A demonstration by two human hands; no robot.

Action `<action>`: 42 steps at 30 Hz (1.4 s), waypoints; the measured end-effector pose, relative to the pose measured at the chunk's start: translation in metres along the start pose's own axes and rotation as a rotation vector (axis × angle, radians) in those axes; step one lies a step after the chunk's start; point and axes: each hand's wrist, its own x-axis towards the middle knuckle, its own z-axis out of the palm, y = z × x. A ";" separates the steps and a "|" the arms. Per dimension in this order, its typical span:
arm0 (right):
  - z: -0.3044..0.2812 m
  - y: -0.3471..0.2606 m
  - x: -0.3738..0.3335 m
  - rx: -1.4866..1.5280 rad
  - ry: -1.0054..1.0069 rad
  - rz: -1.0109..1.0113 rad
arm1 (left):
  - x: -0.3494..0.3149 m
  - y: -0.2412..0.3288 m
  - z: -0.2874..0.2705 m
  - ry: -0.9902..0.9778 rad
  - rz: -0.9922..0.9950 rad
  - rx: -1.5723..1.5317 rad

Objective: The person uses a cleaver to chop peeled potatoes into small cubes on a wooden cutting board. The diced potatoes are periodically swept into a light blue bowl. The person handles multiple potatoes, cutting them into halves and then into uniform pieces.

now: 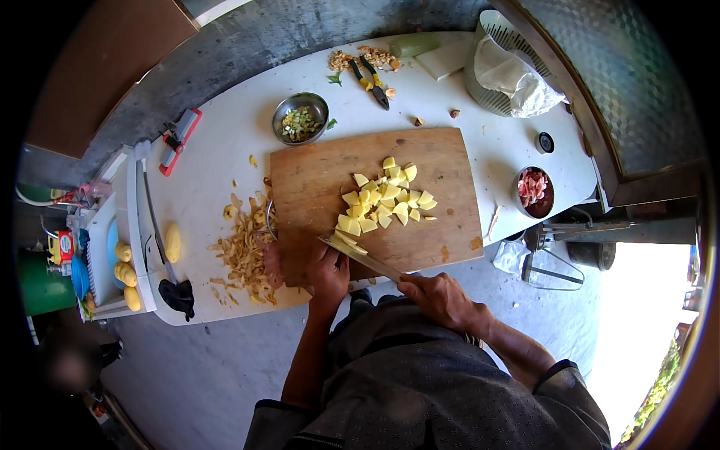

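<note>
A wooden cutting board (307,191) lies at the near edge of the table, with a loose pile of cut yellow potato chunks (388,196) on its middle. My right hand (444,301) is closed around the handle of a kitchen knife (369,262), whose blade points left across the board's near edge. Close to the blade's tip, my left hand (328,274) has its fingers curled against a few potato slices (346,243). The blade and knuckles partly hide those slices. Left of the board lies a heap of potato peelings (244,244).
Beyond the board sit a metal bowl of chopped greens (300,124), pliers (370,82) and nutshell bits (379,58). To the right stand a bowl of diced meat (533,189) and a slatted basket (491,79). A whole potato (172,242) and a red-ended tool (180,142) lie left.
</note>
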 end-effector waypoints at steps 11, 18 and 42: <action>0.048 0.056 0.039 -0.144 0.290 -0.355 | 0.001 0.002 -0.005 -0.034 -0.009 0.011; 0.008 0.002 0.005 0.017 0.034 -0.089 | -0.006 0.002 -0.005 -0.013 -0.035 0.010; -0.001 -0.005 0.002 0.029 -0.022 -0.025 | -0.009 -0.004 -0.002 0.032 0.001 -0.049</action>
